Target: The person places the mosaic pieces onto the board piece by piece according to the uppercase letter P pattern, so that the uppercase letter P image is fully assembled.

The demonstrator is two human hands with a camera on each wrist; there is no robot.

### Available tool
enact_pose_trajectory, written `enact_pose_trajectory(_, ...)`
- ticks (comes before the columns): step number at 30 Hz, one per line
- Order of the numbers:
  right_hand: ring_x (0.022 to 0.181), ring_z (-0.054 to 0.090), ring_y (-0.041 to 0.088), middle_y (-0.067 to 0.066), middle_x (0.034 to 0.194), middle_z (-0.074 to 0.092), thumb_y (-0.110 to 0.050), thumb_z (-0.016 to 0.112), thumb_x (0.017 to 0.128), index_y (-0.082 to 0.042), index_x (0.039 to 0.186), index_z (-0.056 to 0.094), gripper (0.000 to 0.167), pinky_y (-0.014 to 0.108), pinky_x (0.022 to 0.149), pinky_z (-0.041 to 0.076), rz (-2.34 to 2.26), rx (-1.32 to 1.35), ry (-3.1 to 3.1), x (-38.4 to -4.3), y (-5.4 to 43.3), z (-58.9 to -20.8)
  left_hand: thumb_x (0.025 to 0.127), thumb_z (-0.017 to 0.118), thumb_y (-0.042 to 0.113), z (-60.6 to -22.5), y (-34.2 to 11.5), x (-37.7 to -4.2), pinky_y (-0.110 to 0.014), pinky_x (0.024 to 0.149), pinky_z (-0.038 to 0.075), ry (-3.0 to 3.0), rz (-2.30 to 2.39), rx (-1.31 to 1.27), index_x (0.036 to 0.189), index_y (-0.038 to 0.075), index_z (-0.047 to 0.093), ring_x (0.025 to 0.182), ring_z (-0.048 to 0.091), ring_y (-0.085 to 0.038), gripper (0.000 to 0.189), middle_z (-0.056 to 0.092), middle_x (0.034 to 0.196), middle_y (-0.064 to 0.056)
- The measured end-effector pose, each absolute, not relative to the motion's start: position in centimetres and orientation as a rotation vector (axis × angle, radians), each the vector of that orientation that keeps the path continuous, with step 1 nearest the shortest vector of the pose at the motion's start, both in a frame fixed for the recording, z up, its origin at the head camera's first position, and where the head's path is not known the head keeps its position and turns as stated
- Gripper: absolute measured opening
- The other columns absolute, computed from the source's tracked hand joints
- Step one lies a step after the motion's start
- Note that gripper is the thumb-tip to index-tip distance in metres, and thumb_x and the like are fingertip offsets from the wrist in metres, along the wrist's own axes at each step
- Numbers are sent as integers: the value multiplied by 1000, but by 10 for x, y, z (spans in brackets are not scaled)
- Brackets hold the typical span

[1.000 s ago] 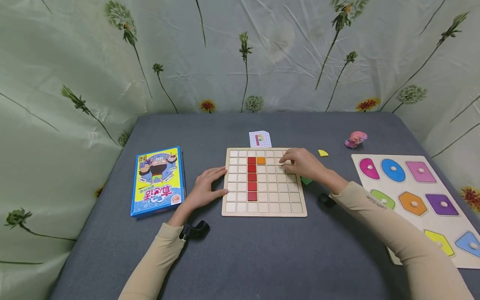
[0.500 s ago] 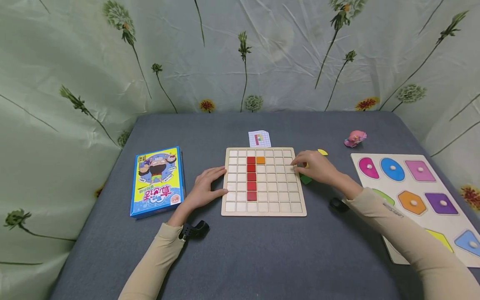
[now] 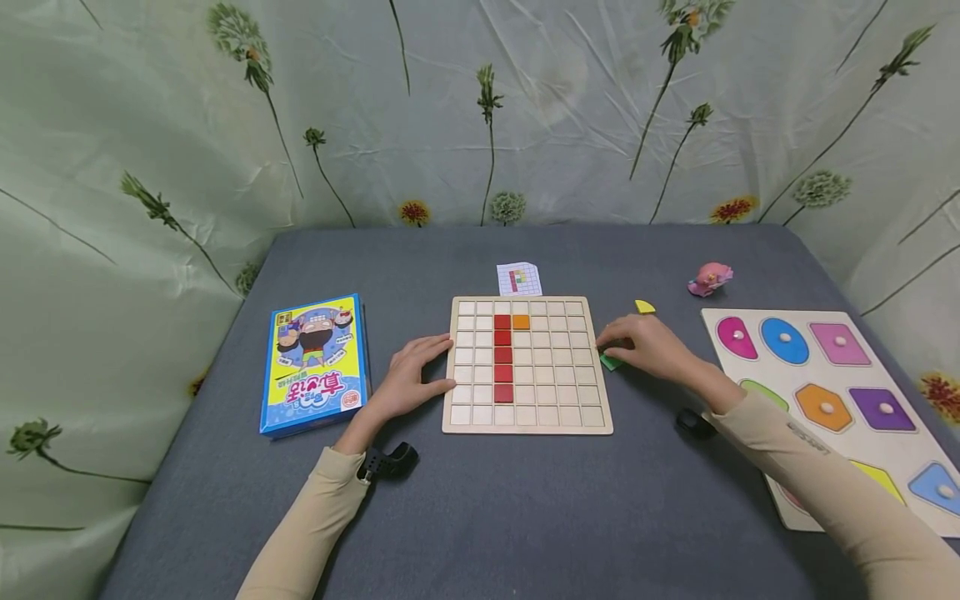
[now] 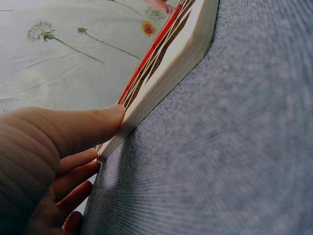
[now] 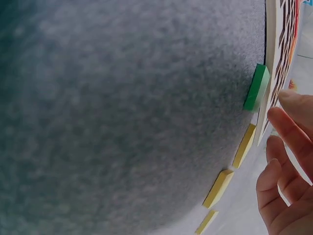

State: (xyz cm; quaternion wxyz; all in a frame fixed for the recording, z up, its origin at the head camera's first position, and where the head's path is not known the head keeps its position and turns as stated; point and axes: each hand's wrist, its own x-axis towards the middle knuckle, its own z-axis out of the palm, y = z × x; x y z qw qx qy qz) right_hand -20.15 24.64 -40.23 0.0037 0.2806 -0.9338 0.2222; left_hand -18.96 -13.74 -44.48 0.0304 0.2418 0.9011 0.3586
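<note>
Grey cloth-covered bench (image 3: 495, 517): nearest ground from where I stand; carries every item below.
Pale rectangular puzzle board with knobbed coloured shapes (image 3: 900, 448): right side, partly behind the right sleeve.
Left hand (image 3: 407, 375): against the left edge of the pale wooden grid board (image 3: 527, 376); fingers outstretched, thumb apart from them and touching the same edge.
Grid contents: five square red tiles (image 3: 503, 356) in one column; one square orange tile (image 3: 521, 322) beside the topmost.
Right hand (image 3: 648, 346): just moved from over the grid's right columns to outside its right edge; red and orange tiles unchanged. Judged as a turn from the grid to the loose pieces.
Right-hand fingers: loosely curled, thumb and forefinger tips close together, nothing seen between them.
Green rectangular block (image 5: 256, 88): on the bench just beside the grid board's right edge; near the thumb and forefinger tips, seemingly apart from them, partly hidden by the hand in the head view.
Yellow blocks (image 5: 218, 189): three in a row beyond the green one; untouched, as far as I can see.
White card with a small coloured grid print (image 3: 518, 279): at the board's far edge.
Pink toy figure (image 3: 710, 278): far right.
</note>
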Motion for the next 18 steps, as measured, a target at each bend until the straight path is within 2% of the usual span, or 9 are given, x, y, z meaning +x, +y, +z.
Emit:
enact_pose_trajectory(7, 88, 66, 20, 6, 95, 73, -4, 71, 78, -8, 97, 73, 19, 39, 78, 50, 675, 878, -2979, -198, 252, -404, 82, 70, 24, -445, -138, -190, -59, 103, 24, 2787, 1098, 746, 138, 5, 46, 135, 34, -34, 64, 44, 146, -13)
enact_pose_trajectory(13, 92, 67, 23, 7, 97, 73, -4, 70, 79, -7, 98, 73, 20, 42, 81, 51, 702, 909, -2965, -195, 256, -406, 82, 71, 24, -445, -137, -190, -59, 103, 25, 2791, 1102, 757, 138, 5, 46, 135, 35, -34, 64, 45, 145, -13)
enact_pose_trajectory(18, 92, 67, 22, 7, 98, 73, -5, 71, 79, -7, 99, 73, 20, 38, 79, 51, 738, 919, -2946, -192, 262, -407, 82, 71, 24, -444, -137, -189, -59, 103, 25, 2788, 1107, 758, 138, 5, 46, 135, 35, -34, 64, 45, 145, -13)
